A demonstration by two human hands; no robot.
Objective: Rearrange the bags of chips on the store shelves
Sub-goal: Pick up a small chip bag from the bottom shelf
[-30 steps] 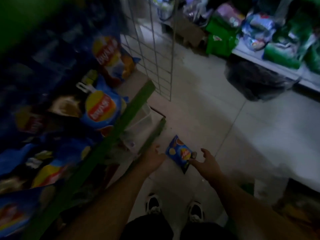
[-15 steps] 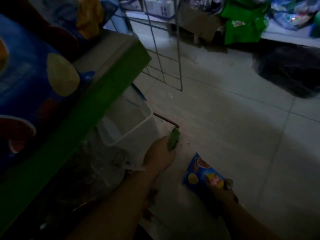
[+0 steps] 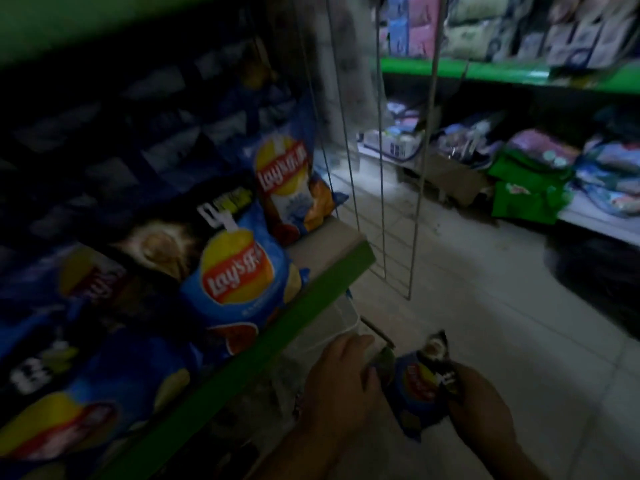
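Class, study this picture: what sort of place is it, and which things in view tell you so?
Most likely a small shop: chip bags crowd a green-edged shelf, more packaged goods fill shelves across the aisle, and the right hand holds a small bag.

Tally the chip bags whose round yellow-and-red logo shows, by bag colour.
Blue foil chip bags on the green-edged shelf: 3
Blue foil chip bag gripped by the right hand: 1
Dark foil chip bag on that shelf: 1
Total: 5
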